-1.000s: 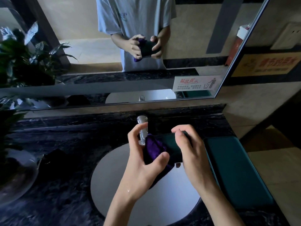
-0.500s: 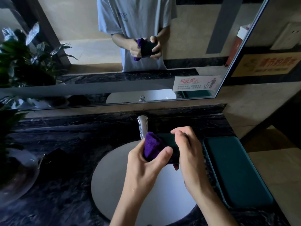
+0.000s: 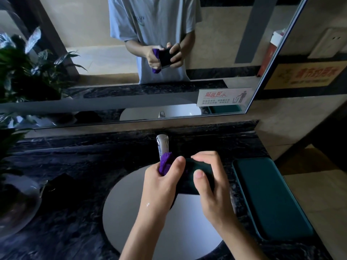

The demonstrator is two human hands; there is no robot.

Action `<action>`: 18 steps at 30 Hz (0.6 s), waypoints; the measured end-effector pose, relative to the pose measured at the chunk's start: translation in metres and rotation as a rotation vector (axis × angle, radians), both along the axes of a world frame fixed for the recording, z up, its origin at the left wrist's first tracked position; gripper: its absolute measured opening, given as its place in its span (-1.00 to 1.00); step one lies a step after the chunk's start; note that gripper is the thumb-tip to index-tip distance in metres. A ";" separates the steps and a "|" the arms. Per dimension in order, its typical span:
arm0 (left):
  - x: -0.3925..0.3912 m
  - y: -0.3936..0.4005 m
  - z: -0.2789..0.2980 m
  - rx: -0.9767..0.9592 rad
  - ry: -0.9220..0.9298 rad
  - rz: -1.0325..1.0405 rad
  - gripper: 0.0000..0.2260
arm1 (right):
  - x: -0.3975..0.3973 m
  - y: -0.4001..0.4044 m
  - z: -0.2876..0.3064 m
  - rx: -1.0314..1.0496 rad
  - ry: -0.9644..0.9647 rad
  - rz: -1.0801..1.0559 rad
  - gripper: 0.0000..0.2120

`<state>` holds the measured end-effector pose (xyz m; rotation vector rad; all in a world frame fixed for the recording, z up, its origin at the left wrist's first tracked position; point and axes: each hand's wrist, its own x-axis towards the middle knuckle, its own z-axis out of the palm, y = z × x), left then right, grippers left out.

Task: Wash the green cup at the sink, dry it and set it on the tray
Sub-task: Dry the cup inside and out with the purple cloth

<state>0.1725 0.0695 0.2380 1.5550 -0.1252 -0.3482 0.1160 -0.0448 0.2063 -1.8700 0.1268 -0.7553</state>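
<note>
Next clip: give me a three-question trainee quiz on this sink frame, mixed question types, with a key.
1. True or false: the green cup already sits on the tray.
2. Which hand grips the purple cloth? A) left hand B) right hand C) neither
3. Fill in: the hands are held above the white ____.

Key
1. False; the right hand holds the cup on its side over the sink, and the tray lies on the counter to the right.
2. A; the cloth is pushed against the cup's left end.
3. sink
</note>
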 end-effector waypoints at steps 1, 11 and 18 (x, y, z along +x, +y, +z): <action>-0.002 0.000 -0.002 -0.020 -0.060 -0.009 -0.57 | 0.001 0.000 0.000 0.059 0.017 -0.001 -0.72; -0.012 0.001 -0.003 -0.029 -0.257 -0.122 -0.84 | 0.014 -0.012 0.023 0.492 0.455 0.073 -0.71; -0.002 0.009 -0.014 -0.102 -0.055 -0.079 -0.49 | 0.007 -0.020 0.004 -0.216 0.118 0.066 -0.76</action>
